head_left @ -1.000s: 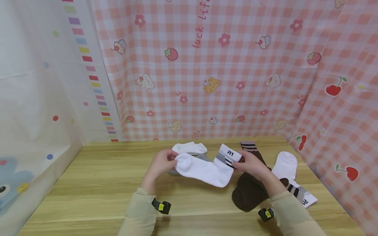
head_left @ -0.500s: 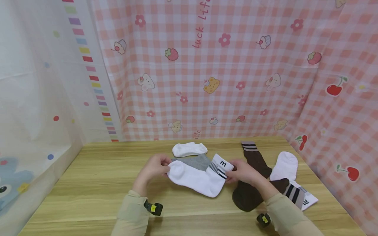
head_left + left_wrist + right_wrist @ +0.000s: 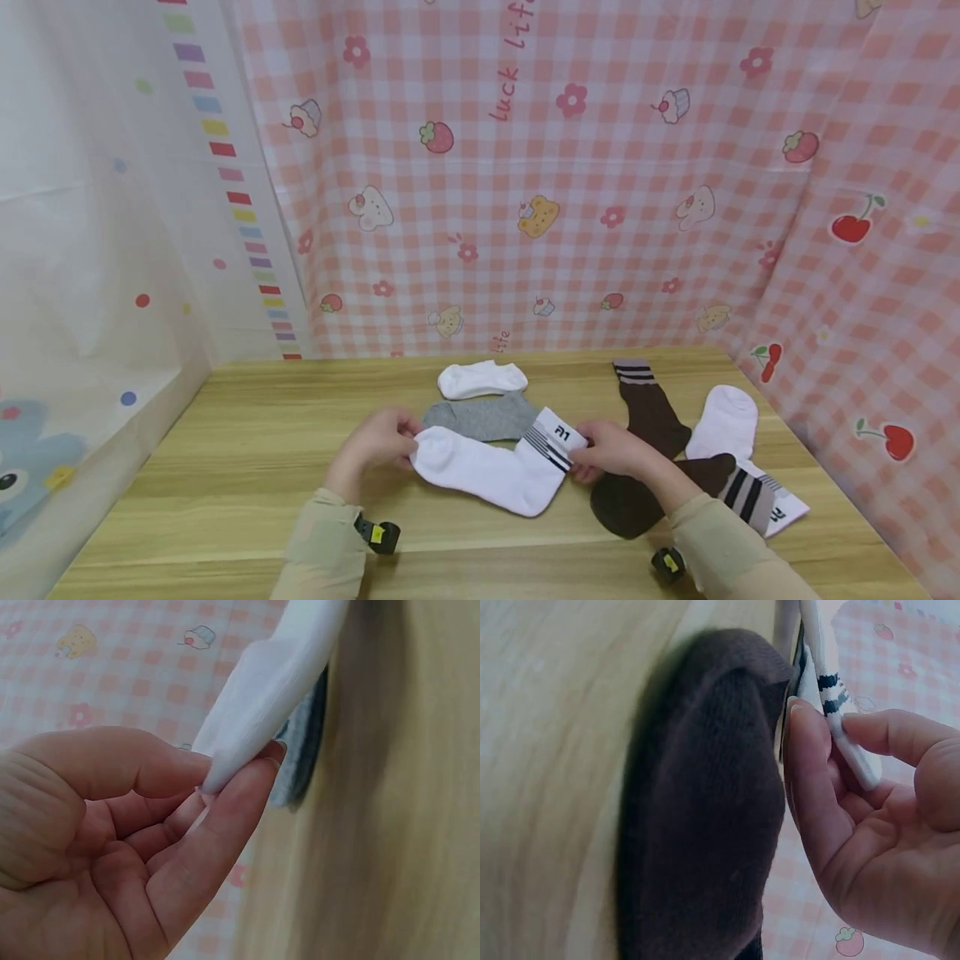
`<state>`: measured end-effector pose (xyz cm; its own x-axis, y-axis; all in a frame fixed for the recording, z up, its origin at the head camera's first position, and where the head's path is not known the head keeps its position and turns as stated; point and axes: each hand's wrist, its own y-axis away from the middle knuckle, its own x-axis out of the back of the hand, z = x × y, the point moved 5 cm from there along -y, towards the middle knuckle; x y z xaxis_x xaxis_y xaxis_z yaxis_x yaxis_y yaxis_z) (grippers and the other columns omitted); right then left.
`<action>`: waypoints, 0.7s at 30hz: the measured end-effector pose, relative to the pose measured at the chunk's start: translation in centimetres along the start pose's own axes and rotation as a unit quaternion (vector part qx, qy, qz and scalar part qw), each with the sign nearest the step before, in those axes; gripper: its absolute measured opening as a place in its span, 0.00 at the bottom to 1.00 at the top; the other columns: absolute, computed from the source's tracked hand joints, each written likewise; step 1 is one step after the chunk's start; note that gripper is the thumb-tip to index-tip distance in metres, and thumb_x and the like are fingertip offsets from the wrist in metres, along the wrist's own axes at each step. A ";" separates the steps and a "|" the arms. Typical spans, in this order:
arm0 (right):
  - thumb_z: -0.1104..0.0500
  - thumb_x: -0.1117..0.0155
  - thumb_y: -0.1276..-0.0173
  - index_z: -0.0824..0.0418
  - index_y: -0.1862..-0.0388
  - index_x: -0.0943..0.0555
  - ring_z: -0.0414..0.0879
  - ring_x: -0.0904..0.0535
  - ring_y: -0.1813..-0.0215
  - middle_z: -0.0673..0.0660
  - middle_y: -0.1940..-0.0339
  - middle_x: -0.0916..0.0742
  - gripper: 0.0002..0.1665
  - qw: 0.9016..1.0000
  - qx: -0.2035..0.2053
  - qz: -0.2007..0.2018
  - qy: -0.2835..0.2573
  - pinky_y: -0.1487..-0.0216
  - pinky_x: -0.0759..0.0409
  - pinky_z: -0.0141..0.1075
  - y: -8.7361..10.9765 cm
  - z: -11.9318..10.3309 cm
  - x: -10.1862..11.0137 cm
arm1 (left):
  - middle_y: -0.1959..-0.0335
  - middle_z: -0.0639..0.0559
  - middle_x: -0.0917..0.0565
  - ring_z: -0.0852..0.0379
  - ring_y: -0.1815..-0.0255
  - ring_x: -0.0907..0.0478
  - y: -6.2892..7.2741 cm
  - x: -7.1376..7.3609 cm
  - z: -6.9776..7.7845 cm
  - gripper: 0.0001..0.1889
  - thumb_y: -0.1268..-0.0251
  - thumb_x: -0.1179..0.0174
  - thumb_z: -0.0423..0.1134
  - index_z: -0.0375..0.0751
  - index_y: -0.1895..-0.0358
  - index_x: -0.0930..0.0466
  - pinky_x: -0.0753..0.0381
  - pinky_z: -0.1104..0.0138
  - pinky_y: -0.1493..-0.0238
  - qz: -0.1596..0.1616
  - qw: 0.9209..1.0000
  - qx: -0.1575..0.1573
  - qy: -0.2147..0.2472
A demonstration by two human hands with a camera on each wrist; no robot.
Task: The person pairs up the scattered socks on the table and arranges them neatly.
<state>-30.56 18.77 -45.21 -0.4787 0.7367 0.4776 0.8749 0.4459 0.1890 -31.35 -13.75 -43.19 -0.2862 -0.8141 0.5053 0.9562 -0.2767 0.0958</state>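
Head cam looks forward and down from above the near side of the counter (image 3: pixel 225 500), far enough back to catch both far corners and the checked curtain (image 3: pixel 465 167). Wrist cams are way closer, one right up on the left grip (image 3: pixel 112 862), the other on the right grip (image 3: pixel 885 817), both turned sideways. They split the held white sock (image 3: pixel 487 471), toe end left, cuff end right; head gets both ends.

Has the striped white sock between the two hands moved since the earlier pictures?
Yes. In the head view the striped white sock has shifted left and down the picture, away from the short white sock, uncovering more of the grey sock.
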 end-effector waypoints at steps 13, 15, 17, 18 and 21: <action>0.65 0.35 0.40 0.62 0.72 0.23 0.42 0.23 0.82 0.53 0.84 0.20 0.04 0.980 -0.085 0.028 0.175 0.79 0.19 0.36 0.1 0.1 -0.6 | 0.75 0.45 0.22 0.55 0.78 0.23 0.2 -0.6 -1.1 0.10 0.59 0.46 0.17 0.27 0.70 0.22 0.16 0.64 0.75 0.003 0.999 0.047 -0.010; 0.64 0.34 0.40 0.61 0.73 0.23 0.42 0.24 0.82 0.53 0.84 0.21 0.06 0.974 -0.095 0.027 0.202 0.79 0.19 0.36 0.1 -0.1 -0.7 | 0.75 0.46 0.22 0.55 0.78 0.23 0.2 -0.6 -1.2 0.11 0.61 0.46 0.16 0.27 0.70 0.22 0.16 0.64 0.75 0.005 0.998 0.055 -0.011; 0.62 0.33 0.39 0.61 0.74 0.23 0.43 0.25 0.82 0.53 0.84 0.21 0.08 0.969 -0.104 0.024 0.222 0.79 0.19 0.36 0.2 -0.2 -0.7 | 0.75 0.46 0.22 0.55 0.78 0.23 0.1 -0.7 -1.3 0.11 0.62 0.46 0.16 0.27 0.71 0.22 0.16 0.64 0.75 0.007 0.998 0.061 -0.015; 0.62 0.33 0.39 0.61 0.75 0.23 0.43 0.25 0.82 0.54 0.84 0.21 0.09 0.967 -0.107 0.020 0.229 0.79 0.19 0.37 0.1 -0.2 -0.7 | 0.75 0.46 0.23 0.55 0.78 0.23 0.1 -0.7 -1.4 0.11 0.62 0.46 0.16 0.27 0.71 0.22 0.16 0.64 0.75 0.008 0.998 0.064 -0.017; 0.61 0.33 0.39 0.62 0.76 0.24 0.44 0.24 0.81 0.54 0.84 0.21 0.10 0.964 -0.117 0.012 0.238 0.79 0.18 0.37 0.1 -0.4 -0.7 | 0.75 0.45 0.23 0.54 0.78 0.22 0.0 -0.7 -1.5 0.11 0.62 0.45 0.15 0.28 0.71 0.23 0.16 0.64 0.75 0.013 0.997 0.068 -0.025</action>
<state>-30.09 18.11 -45.22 -0.4185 0.4040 0.8134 0.9048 0.2635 0.3346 -31.24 -13.88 -44.82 -0.2617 -0.7922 0.5513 0.9636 -0.1819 0.1961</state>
